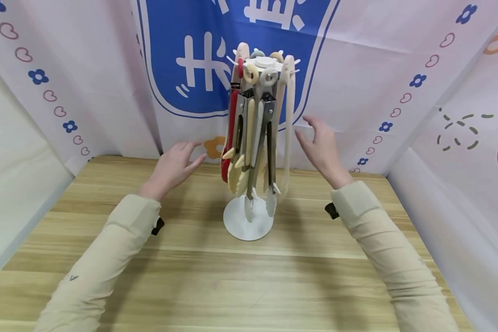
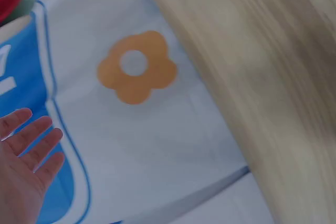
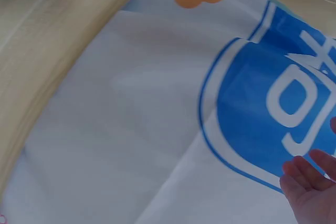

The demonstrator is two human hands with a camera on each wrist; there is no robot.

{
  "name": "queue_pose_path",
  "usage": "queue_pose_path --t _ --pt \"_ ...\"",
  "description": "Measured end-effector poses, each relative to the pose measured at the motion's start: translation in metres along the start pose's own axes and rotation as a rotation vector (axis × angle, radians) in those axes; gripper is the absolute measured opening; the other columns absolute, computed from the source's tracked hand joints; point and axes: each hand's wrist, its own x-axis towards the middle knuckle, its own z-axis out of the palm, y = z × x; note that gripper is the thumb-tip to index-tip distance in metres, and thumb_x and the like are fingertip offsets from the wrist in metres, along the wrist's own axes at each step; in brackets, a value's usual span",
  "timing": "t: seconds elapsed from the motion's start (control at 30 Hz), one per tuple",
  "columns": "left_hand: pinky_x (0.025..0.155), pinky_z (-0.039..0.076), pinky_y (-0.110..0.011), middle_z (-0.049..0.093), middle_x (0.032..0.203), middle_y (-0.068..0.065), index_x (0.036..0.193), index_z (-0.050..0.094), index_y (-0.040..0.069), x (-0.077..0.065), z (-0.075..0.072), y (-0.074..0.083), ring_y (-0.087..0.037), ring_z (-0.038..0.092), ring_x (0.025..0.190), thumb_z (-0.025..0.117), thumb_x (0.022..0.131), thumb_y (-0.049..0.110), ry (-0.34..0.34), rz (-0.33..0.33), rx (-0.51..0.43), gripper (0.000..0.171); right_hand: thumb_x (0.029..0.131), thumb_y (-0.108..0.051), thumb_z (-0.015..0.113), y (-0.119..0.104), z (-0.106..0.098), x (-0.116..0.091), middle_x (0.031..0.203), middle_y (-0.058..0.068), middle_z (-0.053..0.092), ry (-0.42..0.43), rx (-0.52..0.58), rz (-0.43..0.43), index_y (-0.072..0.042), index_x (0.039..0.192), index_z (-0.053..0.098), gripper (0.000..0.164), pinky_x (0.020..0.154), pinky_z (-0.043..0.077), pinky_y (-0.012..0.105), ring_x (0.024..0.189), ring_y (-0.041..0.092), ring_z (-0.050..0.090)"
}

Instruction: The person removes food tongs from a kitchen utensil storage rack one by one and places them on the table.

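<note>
1. Head cam first. I've got a white stand (image 1: pixel 237 222) on the wooden bench (image 1: pixel 216 286), pretty much in the middle and toward the back, with a whole bunch of kitchen tongs (image 1: pixel 251 131) hanging round it from the top. I can pick out red, cream, pale grey and pale pink ones, metal arms showing on a few, heads dangling above the round base.
2. Same feed: left hand (image 1: pixel 172 167) is off to the left of the stand, fingers out and thumb well apart, nothing in it. Right hand (image 1: pixel 323 150) is on the other side, near the pale pink tongs (image 1: pixel 290 110), also empty, thumb and fingers loosely spread. Neither one's touching anything. Beige sleeves (image 1: pixel 126 230) on both arms. Behind it all is a white printed cloth (image 1: pixel 357 78) with a big blue badge and an orange flower.
3. Left wrist cam: I see four fingers spread and the palm, empty, in front of the blue print. There's some red and green up in the corner, can't tell what it is.
4. Right wrist cam: just part of the hand at the lower right edge, fingers relaxed, holding nothing I can see. A cream scalloped edge pokes in up top, too cropped to identify.
</note>
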Motion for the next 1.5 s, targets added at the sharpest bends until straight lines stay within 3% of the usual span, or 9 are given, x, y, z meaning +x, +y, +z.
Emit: queue_pose_path --t 0.27,0.43,0.8,1.13,1.5 --pt "0.090 0.043 -0.048 0.056 0.118 -0.018 0.122 0.051 0.003 -0.003 -0.019 0.024 -0.033 0.050 0.110 0.049 0.093 0.035 0.129 0.108 -0.029 0.043 0.089 -0.016 0.057 -0.032 -0.019 0.014 0.116 0.016 0.059 0.123 0.070 -0.071 0.002 0.114 0.059 0.031 0.095 0.042 0.026 0.109 0.024 0.054" --pt "0.089 0.043 -0.046 0.058 0.114 -0.017 0.119 0.052 0.002 -0.003 -0.030 0.036 -0.033 0.052 0.107 0.049 0.093 0.031 0.198 0.166 -0.044 0.039 0.090 -0.017 0.056 -0.049 -0.033 0.018 0.114 0.014 0.060 0.143 0.106 -0.077 0.001 0.113 0.060 0.029 0.094 0.041 0.022 0.107 0.020 0.054" --pt "0.097 0.037 -0.045 0.056 0.119 -0.018 0.122 0.050 0.000 -0.007 -0.047 0.057 -0.032 0.048 0.113 0.045 0.095 0.030 0.225 0.165 -0.157 0.041 0.090 -0.017 0.056 -0.078 -0.053 0.023 0.113 0.008 0.062 0.184 0.169 -0.093 -0.001 0.111 0.062 0.027 0.093 0.041 0.018 0.105 0.013 0.055" --pt "0.095 0.039 -0.042 0.056 0.117 -0.019 0.119 0.051 -0.005 -0.013 -0.052 0.078 -0.030 0.051 0.108 0.050 0.092 0.021 0.322 0.278 -0.268 0.037 0.090 -0.014 0.055 -0.099 -0.062 0.024 0.114 0.007 0.062 0.216 0.245 -0.134 -0.001 0.113 0.061 0.027 0.090 0.043 0.018 0.103 0.011 0.056" --pt "0.088 0.044 -0.038 0.057 0.111 -0.022 0.113 0.052 -0.009 -0.015 -0.047 0.090 -0.030 0.055 0.099 0.048 0.092 0.028 0.450 0.353 -0.379 0.043 0.090 -0.004 0.051 -0.142 -0.074 0.014 0.109 0.016 0.062 0.251 0.356 -0.135 0.007 0.107 0.062 0.023 0.090 0.044 0.020 0.099 0.013 0.057"
